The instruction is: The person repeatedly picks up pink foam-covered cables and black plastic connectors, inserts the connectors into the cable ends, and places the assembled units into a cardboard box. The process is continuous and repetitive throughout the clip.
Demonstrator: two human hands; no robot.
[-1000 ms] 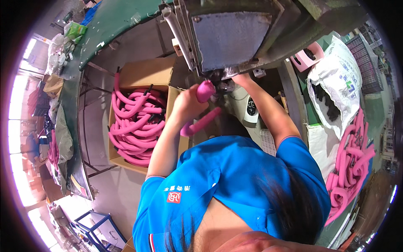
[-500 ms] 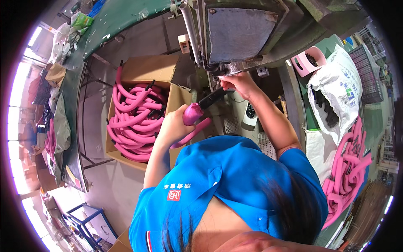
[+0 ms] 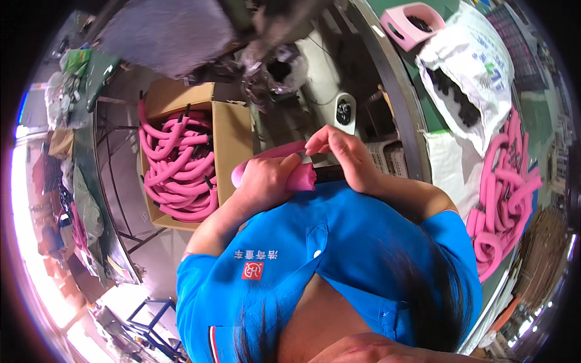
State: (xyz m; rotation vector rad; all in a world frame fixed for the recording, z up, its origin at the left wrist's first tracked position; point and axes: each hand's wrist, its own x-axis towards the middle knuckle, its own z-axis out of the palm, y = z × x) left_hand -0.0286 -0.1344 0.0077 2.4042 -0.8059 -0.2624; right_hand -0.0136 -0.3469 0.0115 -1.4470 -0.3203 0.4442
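Note:
My left hand is wrapped round a pink foam tube held close to my blue shirt. The tube's ragged end sticks out past my thumb, and more of it curves behind the hand. From that end a black bar runs toward my right palm. Beside it, my right hand has its fingers loosely stretched toward the tube, thumb and fingertips apart. Whether its palm touches the black bar is hidden.
On the left, a cardboard box holds several pink tubes. A machine with a grey plate stands ahead. To the right are a white bag of black parts, a pink container, a pile of pink tubes and a white dish.
Both hands have come back from the machine toward my body. My right hand has let go near the machine and its fingers have loosened. The view has shifted to the right.

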